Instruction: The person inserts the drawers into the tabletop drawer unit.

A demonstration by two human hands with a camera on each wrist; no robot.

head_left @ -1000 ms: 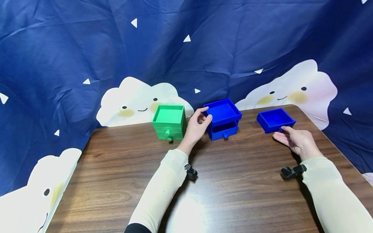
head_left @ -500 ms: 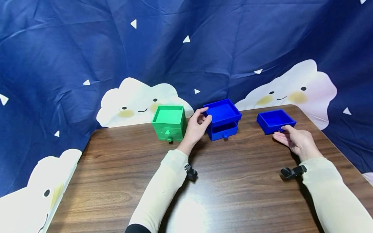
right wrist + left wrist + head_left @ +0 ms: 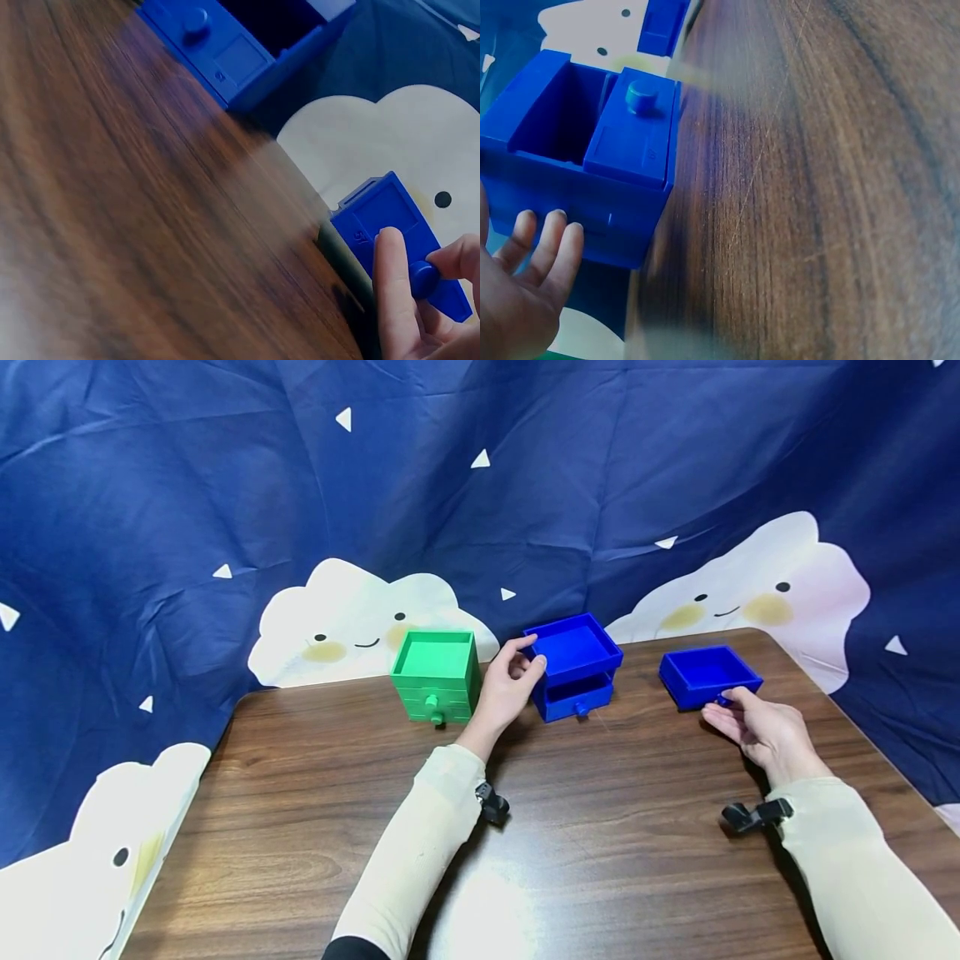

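A small blue drawer cabinet [image 3: 573, 647] with a tray top stands at the table's back. Its upper slot is a dark opening, and the lower drawer [image 3: 579, 697] with a round knob sits below. My left hand [image 3: 510, 681] rests on the cabinet's left side, index finger at the top rim; in the left wrist view several fingers [image 3: 568, 251] touch the side wall. Off to the right, my right hand [image 3: 765, 727] pinches the knob [image 3: 424, 279] of a loose blue drawer [image 3: 708, 668]. That drawer's inside is bare. Whether it touches the table is hard to tell.
A green drawer cabinet [image 3: 435, 672] with knobs stands left of my left hand. Behind the brown wooden table [image 3: 600, 827] hangs a dark blue cloth [image 3: 420, 477] with clouds and triangles. The table's right edge runs close to my right hand.
The loose blue drawer has shifted slightly toward me and tilted a little, along with my right hand. My left hand and the cabinets have stayed in place.
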